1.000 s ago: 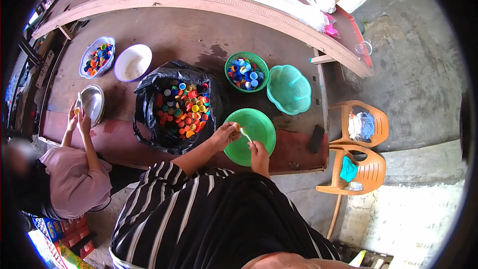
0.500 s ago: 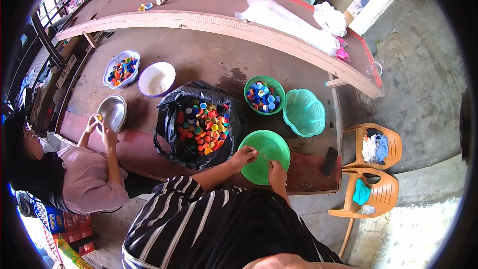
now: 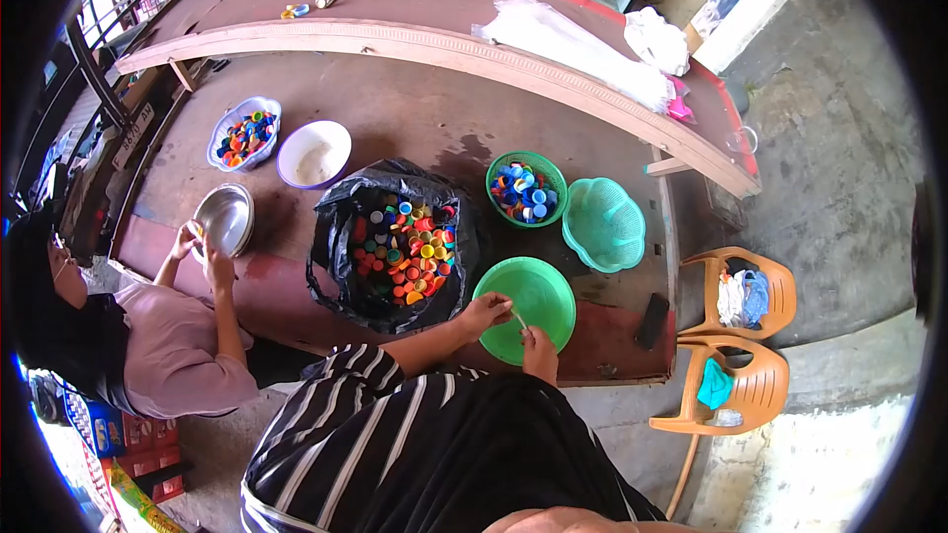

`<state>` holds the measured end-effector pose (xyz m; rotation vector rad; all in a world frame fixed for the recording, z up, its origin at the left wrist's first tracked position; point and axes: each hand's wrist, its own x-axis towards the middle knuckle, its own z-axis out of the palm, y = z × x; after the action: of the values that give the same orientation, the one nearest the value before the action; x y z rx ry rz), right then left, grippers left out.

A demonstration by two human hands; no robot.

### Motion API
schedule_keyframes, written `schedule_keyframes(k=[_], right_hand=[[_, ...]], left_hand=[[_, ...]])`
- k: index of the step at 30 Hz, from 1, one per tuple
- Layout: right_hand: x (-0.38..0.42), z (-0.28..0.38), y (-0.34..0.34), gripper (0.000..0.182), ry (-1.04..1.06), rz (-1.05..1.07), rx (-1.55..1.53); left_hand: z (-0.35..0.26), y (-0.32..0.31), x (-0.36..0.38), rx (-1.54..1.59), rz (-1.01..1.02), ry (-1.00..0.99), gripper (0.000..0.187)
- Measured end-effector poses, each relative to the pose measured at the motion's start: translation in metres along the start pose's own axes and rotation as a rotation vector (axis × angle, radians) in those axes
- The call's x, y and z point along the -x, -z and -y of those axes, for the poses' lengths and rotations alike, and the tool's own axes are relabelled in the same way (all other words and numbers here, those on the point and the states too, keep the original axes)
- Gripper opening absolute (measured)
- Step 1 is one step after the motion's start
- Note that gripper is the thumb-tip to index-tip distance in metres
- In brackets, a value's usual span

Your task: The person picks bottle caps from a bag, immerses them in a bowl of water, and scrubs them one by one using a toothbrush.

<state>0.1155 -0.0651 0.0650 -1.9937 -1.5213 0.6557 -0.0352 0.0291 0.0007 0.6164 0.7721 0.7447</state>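
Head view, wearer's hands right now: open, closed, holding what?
Left hand: closed; what it holds, if anything, cannot be told.
Right hand: closed, holding a thin pale tool.

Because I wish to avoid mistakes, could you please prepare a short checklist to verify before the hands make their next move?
1. Right hand grips the thin pale tool: ok.
2. Left hand has a firm hold on something: cannot tell, too small to see.
3. Green basin lies below the tool in the view: ok.
4. Black bag is open, with the caps exposed: ok.
5. Dark flat object is well away from the table edge: not ok, it lies close to the right edge.
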Motion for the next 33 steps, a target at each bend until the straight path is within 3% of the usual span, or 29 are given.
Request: schedule_keyframes(k=[6,9,14,15,18,21,24,28,31,33], right_hand=[[-0.024,-0.010,0.010,0.026,0.020,-0.001,0.362],[-0.032,-0.029,0.001,0.027,0.079,0.133,0.459],[-0.020,-0.003,0.006,0.026,0.049,-0.044,0.056],[-0.016,0.001,0.006,0.026,0.064,-0.079,-0.035],[-0.014,0.000,0.013,0.024,-0.002,-0.059,0.132],[-0.020,-0.011,0.010,0.024,0.024,-0.122,-0.045],[-0.022,-0.008,0.009,0.025,0.061,0.007,0.038],[-0.038,-0.013,0.005,0.025,0.009,-0.020,0.306],[-0.039,-0.030,-0.005,0.022,0.115,0.044,0.353],[-0.035,-0.027,-0.001,0.022,0.054,0.058,0.347]], left_hand=[[-0.019,-0.006,0.009,-0.414,-0.028,-0.142,0.028],[-0.027,-0.014,0.015,-0.609,-0.068,-0.221,0.033],[-0.011,0.001,-0.011,-0.897,-0.185,-0.466,0.040],[-0.013,-0.001,-0.011,-0.894,-0.185,-0.427,0.041],[-0.020,-0.004,-0.009,-0.864,-0.188,-0.342,0.041],[-0.011,-0.002,-0.014,-0.847,-0.230,-0.423,0.041],[-0.015,-0.003,-0.010,-0.912,-0.209,-0.364,0.036],[-0.011,-0.004,-0.004,-0.832,-0.206,-0.405,0.026],[-0.009,-0.002,-0.006,-0.680,-0.157,-0.339,0.026],[-0.005,-0.003,-0.005,-0.803,-0.217,-0.435,0.025]])
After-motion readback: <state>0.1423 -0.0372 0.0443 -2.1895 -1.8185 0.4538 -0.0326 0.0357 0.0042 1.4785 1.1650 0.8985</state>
